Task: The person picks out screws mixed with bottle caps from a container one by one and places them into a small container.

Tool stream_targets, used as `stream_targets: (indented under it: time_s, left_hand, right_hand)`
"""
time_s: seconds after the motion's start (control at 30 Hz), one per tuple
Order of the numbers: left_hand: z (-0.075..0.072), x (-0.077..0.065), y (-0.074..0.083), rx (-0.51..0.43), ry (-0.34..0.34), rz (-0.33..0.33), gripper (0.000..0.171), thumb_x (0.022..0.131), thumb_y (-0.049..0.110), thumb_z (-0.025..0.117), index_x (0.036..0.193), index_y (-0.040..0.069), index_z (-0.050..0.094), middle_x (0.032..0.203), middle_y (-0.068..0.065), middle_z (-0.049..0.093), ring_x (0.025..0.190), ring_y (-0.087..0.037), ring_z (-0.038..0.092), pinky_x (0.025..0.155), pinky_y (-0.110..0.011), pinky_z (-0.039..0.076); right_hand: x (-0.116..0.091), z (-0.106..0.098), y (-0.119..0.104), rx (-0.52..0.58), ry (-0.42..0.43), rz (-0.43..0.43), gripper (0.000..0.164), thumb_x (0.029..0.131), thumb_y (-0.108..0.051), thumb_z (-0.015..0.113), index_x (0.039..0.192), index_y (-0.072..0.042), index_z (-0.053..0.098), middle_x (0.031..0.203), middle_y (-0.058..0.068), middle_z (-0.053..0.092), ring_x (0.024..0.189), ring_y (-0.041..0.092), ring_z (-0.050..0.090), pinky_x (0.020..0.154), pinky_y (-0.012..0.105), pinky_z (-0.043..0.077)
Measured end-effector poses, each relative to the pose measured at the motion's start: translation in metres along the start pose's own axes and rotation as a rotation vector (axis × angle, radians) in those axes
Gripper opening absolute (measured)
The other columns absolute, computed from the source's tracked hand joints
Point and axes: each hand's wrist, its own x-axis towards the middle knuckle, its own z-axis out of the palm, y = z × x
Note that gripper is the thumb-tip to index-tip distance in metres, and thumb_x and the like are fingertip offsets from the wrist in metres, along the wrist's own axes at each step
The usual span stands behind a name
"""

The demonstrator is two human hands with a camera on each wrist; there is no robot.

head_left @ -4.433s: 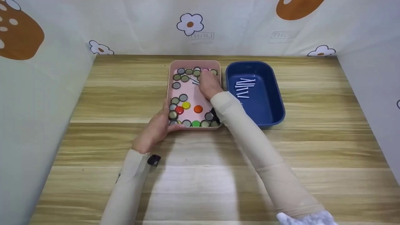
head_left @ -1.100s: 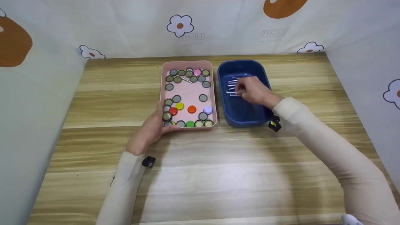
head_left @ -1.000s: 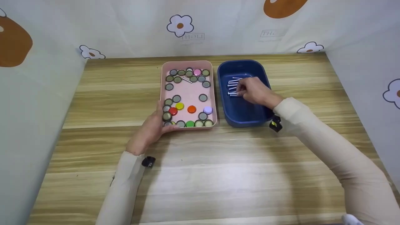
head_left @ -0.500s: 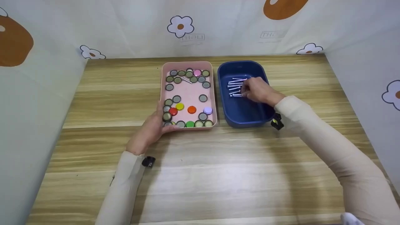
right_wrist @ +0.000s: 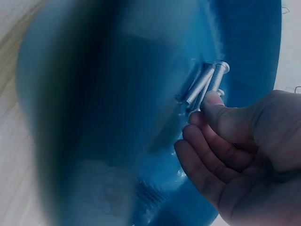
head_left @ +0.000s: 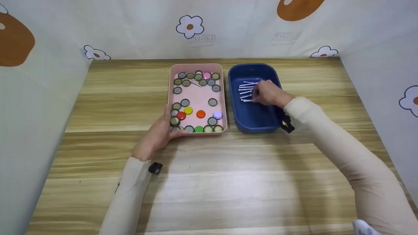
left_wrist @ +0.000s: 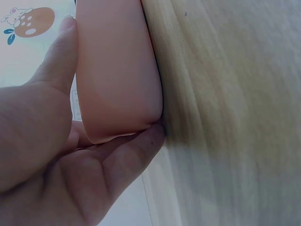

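My left hand (head_left: pixel 156 134) holds the near left corner of a pink tray (head_left: pixel 197 135), thumb along the front wall and fingers against the left side. In the left wrist view, the tray's wall (left_wrist: pixel 117 70) sits between the thumb and fingers. Inside the tray lie several bottle caps (head_left: pixel 200 114) and one silver screw (head_left: pixel 196 84). My right hand (head_left: pixel 269 94) is inside the blue tray (head_left: pixel 258 130), beside a row of several screws. In the right wrist view, its thumb and forefinger pinch a screw (right_wrist: pixel 216 77); the other fingers are loosely bent.
Both trays stand side by side on a wood-grain table (head_left: pixel 209 182), a narrow gap between them. Behind them rises a patterned cloth backdrop (head_left: pixel 228 26), with side panels left and right. A dark blur covers part of the right wrist view.
My right hand has gone from the pink tray to the blue one, then shifted slightly right along the screws. The screws there lie in a neater row. My left hand stays at the corner.
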Motion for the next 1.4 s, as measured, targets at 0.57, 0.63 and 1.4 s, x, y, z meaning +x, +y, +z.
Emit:
stream_targets:
  time_s: [0.57,0.63,1.4]
  left_hand:
    - [-0.001,0.0,-0.001,-0.024,0.01,0.018,0.096,0.095,0.034,0.068,0.163,0.024,0.001,0.164,-0.006,0.032,0.149,-0.021,0.036,0.129,-0.045,0.015]
    - [-0.001,-0.001,-0.002,-0.011,0.009,0.012,0.101,0.093,0.035,0.07,0.162,0.024,-0.003,0.164,-0.007,0.031,0.15,-0.022,0.035,0.129,-0.046,0.015]
    - [0.0,-0.002,-0.001,0.083,0.014,0.033,0.113,0.09,0.033,0.073,0.161,0.02,-0.014,0.164,-0.014,0.029,0.149,-0.029,0.036,0.128,-0.048,0.017]
  right_hand:
    - [0.006,-0.006,-0.009,-0.049,-0.127,0.03,0.009,0.085,-0.007,0.075,0.083,0.002,0.076,0.08,0.012,0.073,0.079,0.024,0.063,0.08,0.041,0.055]
    - [0.006,-0.007,-0.011,-0.06,-0.14,0.032,0.009,0.085,-0.006,0.074,0.083,0.002,0.076,0.078,0.01,0.072,0.076,0.022,0.061,0.076,0.037,0.054]
    - [0.015,-0.007,-0.016,-0.101,-0.193,0.037,0.005,0.082,-0.002,0.075,0.08,0.002,0.074,0.069,0.002,0.06,0.067,0.015,0.054,0.059,0.021,0.041]
